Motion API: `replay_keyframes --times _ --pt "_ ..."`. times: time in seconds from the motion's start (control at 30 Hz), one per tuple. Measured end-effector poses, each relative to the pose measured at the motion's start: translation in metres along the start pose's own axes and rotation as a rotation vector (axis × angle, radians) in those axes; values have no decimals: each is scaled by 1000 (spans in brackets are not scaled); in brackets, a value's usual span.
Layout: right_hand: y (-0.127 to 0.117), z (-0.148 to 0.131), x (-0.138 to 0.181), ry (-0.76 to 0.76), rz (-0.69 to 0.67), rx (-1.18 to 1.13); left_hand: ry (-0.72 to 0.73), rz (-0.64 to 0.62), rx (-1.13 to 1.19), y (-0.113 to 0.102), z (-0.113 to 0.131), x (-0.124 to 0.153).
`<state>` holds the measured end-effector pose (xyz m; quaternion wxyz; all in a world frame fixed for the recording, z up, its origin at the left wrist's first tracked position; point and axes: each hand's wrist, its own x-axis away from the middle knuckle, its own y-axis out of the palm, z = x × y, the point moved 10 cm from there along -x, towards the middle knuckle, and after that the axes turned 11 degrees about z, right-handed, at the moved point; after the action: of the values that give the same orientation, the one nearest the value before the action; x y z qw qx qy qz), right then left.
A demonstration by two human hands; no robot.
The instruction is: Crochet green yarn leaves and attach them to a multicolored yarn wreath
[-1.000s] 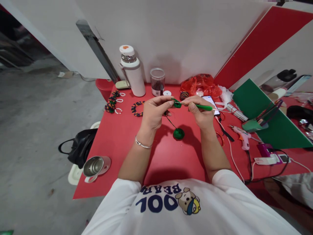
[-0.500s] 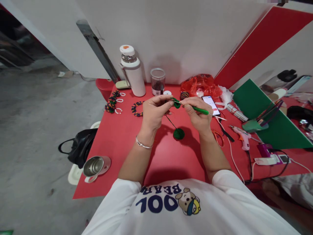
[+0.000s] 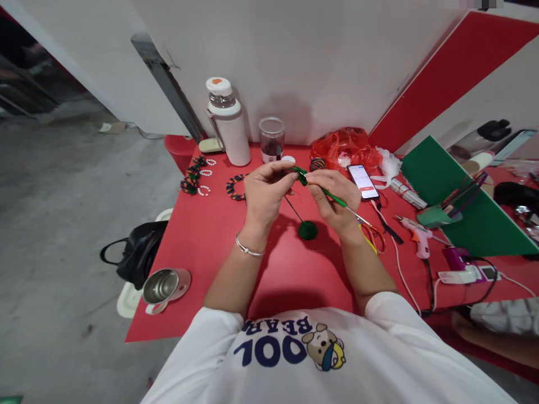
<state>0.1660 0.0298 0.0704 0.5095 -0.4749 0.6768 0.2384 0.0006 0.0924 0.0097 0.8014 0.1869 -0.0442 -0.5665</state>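
Note:
Between thumb and fingers, my left hand (image 3: 266, 191) pinches a small piece of dark green crochet (image 3: 302, 176). My right hand (image 3: 337, 199) is closed around a crochet hook (image 3: 334, 197) with a green grip and a metal shaft that points down to the right. The hook's tip is at the green piece, partly hidden by my fingers. A strand of green yarn runs down from my left hand to a green yarn ball (image 3: 307, 230) on the red table (image 3: 295, 275).
A white thermos (image 3: 233, 132) and a jar (image 3: 272, 140) stand at the back. Left are a braided ring (image 3: 236, 187) and a metal mug (image 3: 167, 286). Right are a red bag (image 3: 343, 147), a phone (image 3: 362, 182), scissors (image 3: 374, 238), a glue gun (image 3: 416, 234) and cables. Another person's arm shows lower right.
My right hand has moved slightly left, closer to my left hand. The hook has tilted, its rear end now lower. More of the phone and scissors shows. The person's arm at right has shifted.

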Motion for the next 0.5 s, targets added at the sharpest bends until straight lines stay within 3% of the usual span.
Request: replay_keyframes --times 0.5 --pt "4 3 4 -104 -40 80 -4 -20 -18 1 -2 0"
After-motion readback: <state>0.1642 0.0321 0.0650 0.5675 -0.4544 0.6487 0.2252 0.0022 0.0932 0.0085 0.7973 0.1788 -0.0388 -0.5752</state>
